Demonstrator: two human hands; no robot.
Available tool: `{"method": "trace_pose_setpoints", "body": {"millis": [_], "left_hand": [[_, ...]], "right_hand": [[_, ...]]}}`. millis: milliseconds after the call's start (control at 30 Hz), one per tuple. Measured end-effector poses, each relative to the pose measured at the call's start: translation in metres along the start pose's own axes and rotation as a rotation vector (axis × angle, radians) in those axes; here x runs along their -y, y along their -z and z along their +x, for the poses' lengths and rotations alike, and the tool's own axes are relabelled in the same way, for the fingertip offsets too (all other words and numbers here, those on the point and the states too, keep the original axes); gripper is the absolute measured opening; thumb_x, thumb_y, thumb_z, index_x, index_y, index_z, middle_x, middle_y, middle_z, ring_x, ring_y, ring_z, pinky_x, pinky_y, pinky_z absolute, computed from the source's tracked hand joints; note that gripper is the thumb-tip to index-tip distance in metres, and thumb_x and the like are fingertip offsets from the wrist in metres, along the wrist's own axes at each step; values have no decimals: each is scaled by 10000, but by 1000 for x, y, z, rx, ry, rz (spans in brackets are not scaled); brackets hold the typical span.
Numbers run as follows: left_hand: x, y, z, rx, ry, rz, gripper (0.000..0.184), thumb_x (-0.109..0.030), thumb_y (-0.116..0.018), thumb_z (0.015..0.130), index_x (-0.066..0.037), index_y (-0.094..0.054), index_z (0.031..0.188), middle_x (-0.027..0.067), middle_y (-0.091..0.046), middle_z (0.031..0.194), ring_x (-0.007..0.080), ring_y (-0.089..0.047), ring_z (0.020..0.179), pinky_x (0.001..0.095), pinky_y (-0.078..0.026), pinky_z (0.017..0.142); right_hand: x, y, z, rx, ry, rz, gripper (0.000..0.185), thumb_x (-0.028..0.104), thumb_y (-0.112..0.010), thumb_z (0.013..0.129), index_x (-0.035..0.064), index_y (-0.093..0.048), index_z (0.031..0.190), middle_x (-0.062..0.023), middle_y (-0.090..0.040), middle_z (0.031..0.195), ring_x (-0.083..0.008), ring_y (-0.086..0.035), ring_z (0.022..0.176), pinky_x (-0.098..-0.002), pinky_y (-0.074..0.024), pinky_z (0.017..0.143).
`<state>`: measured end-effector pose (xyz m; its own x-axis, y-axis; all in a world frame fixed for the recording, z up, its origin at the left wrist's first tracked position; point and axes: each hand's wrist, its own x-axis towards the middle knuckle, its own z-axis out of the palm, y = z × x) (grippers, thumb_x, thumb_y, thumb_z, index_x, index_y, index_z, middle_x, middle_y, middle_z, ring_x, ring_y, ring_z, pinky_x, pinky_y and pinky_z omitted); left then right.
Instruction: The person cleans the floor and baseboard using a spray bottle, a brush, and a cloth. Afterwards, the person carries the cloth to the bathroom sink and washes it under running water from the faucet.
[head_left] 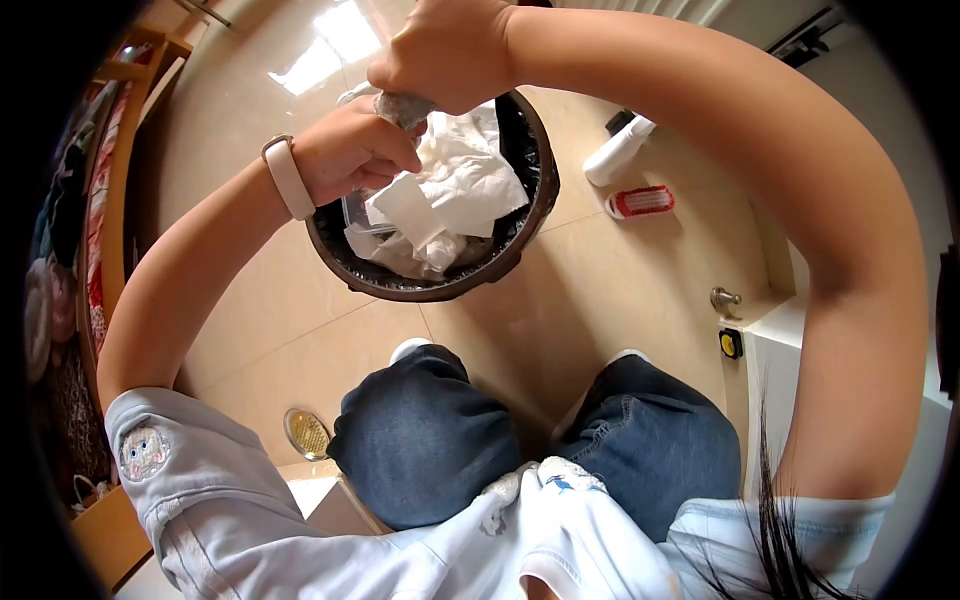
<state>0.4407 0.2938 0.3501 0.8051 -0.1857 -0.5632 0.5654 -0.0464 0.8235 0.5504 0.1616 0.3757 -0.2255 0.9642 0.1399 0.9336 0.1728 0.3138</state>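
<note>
My left hand (358,150), with a pale band on its wrist, is closed in a fist above the near left part of a dark round trash bin (541,190). Just beyond it, my right hand (452,55) is closed too. Between the two fists a greyish, crumpled wad (403,110) shows, gripped from both sides; its exact kind I cannot make out. Below the hands, crumpled white tissues (470,180) fill the bin, along with a clear plastic piece partly covered by them. A black liner (512,140) lines the bin's inside.
On the tiled floor (570,290) right of the bin lie a white bottle (618,152) and a red-and-white brush (642,202). A door stop (724,299) is at right. An oval drain-like metal piece (306,433) lies near my left knee. Clothes hang in a wooden closet (118,200) at left.
</note>
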Motion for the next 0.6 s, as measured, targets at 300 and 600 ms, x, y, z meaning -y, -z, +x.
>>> {"method": "trace_pose_setpoints", "body": {"millis": [300, 600], "left_hand": [[12, 1, -8, -98, -177, 166, 356, -38, -672, 730, -25, -474, 1026, 48, -545, 872, 85, -528, 706, 209, -440, 629], [44, -38, -16, -594, -610, 548, 783, -196, -746, 686, 21, -305, 1297, 190, -413, 1250, 286, -415, 1187, 376, -334, 996]], "right_hand": [[10, -10, -15, -31, -240, 16, 189, 125, -636, 623, 67, -599, 799, -122, -617, 630, -268, -643, 607, -332, -496, 519], [2, 10, 2, -676, -1125, 619, 195, 117, -551, 659, -31, -615, 769, -224, -614, 719, -348, -627, 724, -427, -477, 649]]}}
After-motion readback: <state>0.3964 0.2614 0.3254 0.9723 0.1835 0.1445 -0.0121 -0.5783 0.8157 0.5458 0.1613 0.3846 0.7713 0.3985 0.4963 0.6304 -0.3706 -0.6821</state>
